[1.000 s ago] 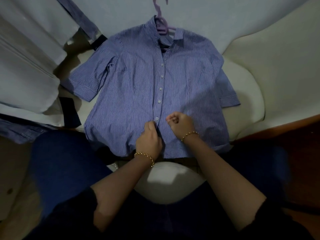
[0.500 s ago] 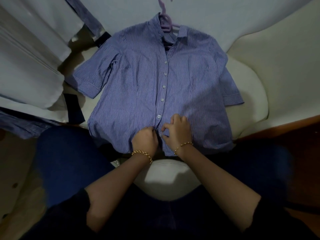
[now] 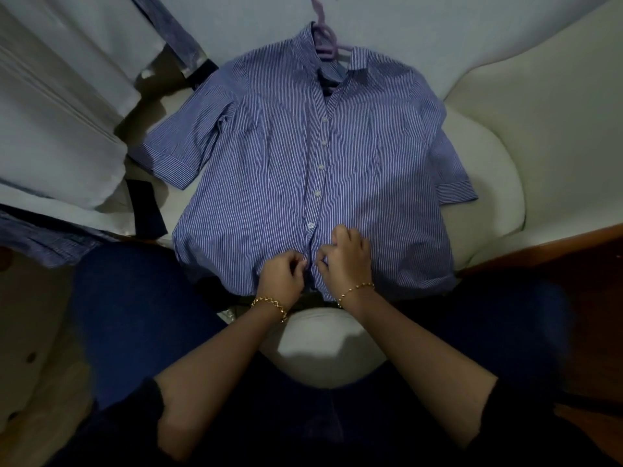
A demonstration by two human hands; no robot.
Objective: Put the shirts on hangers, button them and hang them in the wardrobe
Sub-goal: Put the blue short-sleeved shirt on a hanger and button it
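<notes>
Both hands work at the hem end of the striped shirt (image 3: 269,163), which lies flat and front up on the cream seat (image 3: 488,183), likely so the cloth holds steady for buttoning. The left hand (image 3: 279,278) has a narrow grip pinching one front edge. The right hand (image 3: 347,261) pinches the other, drawing them together. The shirt's long axis runs from hem at the seat's front to collar and purple hanger (image 3: 325,48) at the seat's back.

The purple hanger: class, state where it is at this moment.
The purple hanger sits at the top centre of the head view. Its hook sticks out of the collar of the striped shirt, at the end opposite the hem.
</notes>
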